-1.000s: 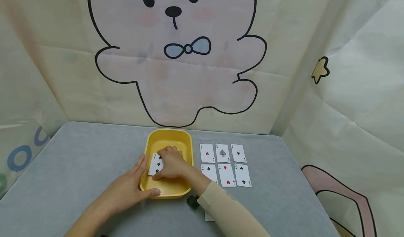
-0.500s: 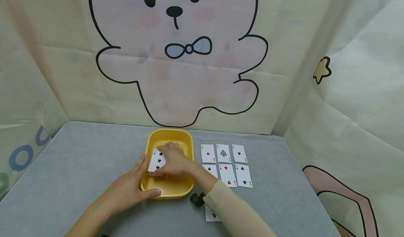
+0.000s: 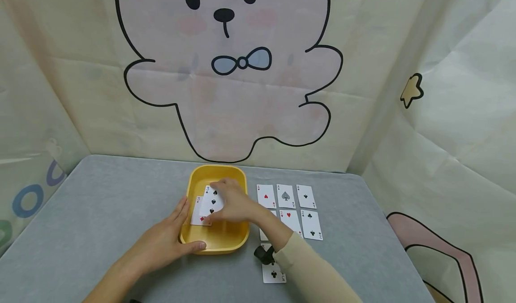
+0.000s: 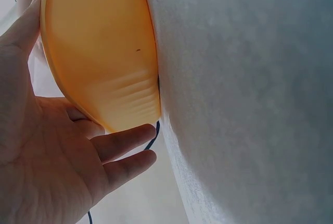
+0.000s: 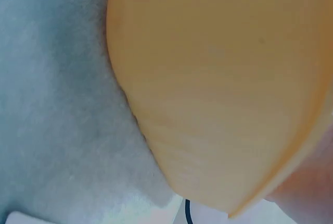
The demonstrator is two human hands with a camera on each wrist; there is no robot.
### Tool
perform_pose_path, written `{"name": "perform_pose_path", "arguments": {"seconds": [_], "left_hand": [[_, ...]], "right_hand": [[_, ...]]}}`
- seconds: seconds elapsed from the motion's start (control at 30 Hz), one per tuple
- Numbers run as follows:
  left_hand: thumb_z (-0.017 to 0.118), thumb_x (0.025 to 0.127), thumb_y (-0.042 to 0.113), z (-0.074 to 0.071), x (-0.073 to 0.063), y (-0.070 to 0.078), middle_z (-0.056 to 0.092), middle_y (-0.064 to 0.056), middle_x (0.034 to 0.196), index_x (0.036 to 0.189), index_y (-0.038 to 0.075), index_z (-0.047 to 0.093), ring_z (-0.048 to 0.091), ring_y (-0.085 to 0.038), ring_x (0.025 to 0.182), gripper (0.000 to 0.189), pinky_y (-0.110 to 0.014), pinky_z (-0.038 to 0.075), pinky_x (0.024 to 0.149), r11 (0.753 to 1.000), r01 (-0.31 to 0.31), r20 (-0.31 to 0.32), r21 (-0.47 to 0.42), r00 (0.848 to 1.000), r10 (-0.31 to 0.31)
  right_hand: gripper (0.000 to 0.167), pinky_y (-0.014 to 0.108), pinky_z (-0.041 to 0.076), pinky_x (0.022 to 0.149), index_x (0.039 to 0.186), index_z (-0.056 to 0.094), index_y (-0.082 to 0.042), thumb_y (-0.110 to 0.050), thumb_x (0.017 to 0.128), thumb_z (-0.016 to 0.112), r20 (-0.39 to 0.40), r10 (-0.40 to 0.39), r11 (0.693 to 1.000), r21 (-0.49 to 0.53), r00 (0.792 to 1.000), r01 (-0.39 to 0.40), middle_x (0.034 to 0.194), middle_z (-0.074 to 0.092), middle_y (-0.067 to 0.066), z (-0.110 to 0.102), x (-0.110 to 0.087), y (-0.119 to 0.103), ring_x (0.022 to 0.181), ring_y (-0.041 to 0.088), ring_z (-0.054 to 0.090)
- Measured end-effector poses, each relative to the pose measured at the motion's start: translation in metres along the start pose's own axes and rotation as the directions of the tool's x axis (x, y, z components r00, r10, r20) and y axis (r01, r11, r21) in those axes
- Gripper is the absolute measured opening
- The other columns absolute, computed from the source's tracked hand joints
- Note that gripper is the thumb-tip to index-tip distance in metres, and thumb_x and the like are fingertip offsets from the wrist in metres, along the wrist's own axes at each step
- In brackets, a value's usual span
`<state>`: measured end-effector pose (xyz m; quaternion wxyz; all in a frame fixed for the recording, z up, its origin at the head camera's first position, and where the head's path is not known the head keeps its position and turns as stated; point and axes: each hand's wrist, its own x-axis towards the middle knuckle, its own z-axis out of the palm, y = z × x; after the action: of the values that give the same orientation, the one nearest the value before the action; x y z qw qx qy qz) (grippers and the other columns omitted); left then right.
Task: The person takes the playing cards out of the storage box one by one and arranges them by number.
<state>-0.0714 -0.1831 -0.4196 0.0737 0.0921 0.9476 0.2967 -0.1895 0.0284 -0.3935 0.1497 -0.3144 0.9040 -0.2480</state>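
In the head view my right hand (image 3: 235, 201) pinches a three of spades (image 3: 211, 201) by its edges, low over the yellow tray (image 3: 217, 241). Partly under that card, a three of diamonds (image 3: 196, 217) lies in the tray. My left hand (image 3: 169, 233) rests against the tray's near left corner, fingers along the left side and thumb at the front rim. From the left wrist view, the left hand (image 4: 57, 156) touches the tray's outer wall with two fingers extended. The right wrist view is mostly filled by the tray's wall (image 5: 218, 99); the card is hidden there.
Right of the tray, face-up cards lie in rows: an ace of hearts (image 3: 266, 197), ace of spades (image 3: 285, 196), ace of clubs (image 3: 306, 197), two of hearts (image 3: 290, 223) and two of clubs (image 3: 311, 224). A three of clubs (image 3: 274, 274) sits nearer, partly behind the right wrist's black camera (image 3: 264, 254).
My right hand has drawn the three of spades up and to the right, uncovering part of the three of diamonds. My left hand stays at the tray.
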Motion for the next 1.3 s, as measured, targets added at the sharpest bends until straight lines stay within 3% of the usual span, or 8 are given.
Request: {"name": "perform_pose_path", "arguments": {"seconds": [0.37, 0.53, 1.0, 1.3], "left_hand": [[0.067, 0.083, 0.08, 0.001, 0.0, 0.0, 0.014, -0.015, 0.174, 0.167, 0.003, 0.018, 0.05, -0.048, 0.139, 0.124, -0.064, 0.047, 0.104, 1.0, -0.009, -0.011, 0.004, 1.0, 0.009], [0.066, 0.082, 0.081, 0.001, 0.001, 0.001, 0.014, -0.016, 0.174, 0.167, 0.004, 0.017, 0.049, -0.048, 0.14, 0.125, -0.064, 0.046, 0.105, 1.0, 0.002, -0.002, 0.005, 1.0, -0.002], [0.067, 0.082, 0.081, 0.001, 0.0, 0.0, 0.014, -0.016, 0.174, 0.167, 0.003, 0.018, 0.047, -0.049, 0.141, 0.125, -0.065, 0.044, 0.106, 1.0, 0.01, -0.015, -0.007, 1.0, -0.01], [0.069, 0.082, 0.08, 0.002, -0.001, 0.002, 0.014, -0.016, 0.174, 0.167, 0.003, 0.018, 0.047, -0.049, 0.141, 0.126, -0.064, 0.045, 0.106, 1.0, 0.011, -0.016, -0.005, 1.0, -0.011]], "right_hand": [[0.097, 0.043, 0.042, 0.112, 0.157, 0.049, -0.01, -0.043, 0.077, 0.092, -0.028, -0.052, 0.998, 0.04, 0.998, 0.053, 0.147, 0.049, 0.009, -0.01, -0.017, 0.005, 0.132, 0.023, 0.046], [0.094, 0.048, 0.042, 0.114, 0.158, 0.048, -0.014, -0.042, 0.078, 0.091, -0.018, -0.04, 0.997, 0.068, 0.999, 0.042, 0.152, 0.046, 0.008, -0.015, -0.03, 0.004, 0.137, 0.025, 0.041], [0.091, 0.048, 0.044, 0.11, 0.157, 0.049, -0.018, -0.045, 0.079, 0.088, -0.047, -0.07, 0.994, 0.084, 0.996, 0.073, 0.15, 0.045, 0.002, -0.027, -0.062, 0.019, 0.137, 0.019, 0.036], [0.09, 0.053, 0.04, 0.114, 0.157, 0.05, -0.02, -0.038, 0.078, 0.091, -0.099, -0.048, 0.989, 0.133, 0.994, 0.061, 0.151, 0.043, -0.002, -0.036, -0.087, 0.03, 0.141, 0.018, 0.034]]}}
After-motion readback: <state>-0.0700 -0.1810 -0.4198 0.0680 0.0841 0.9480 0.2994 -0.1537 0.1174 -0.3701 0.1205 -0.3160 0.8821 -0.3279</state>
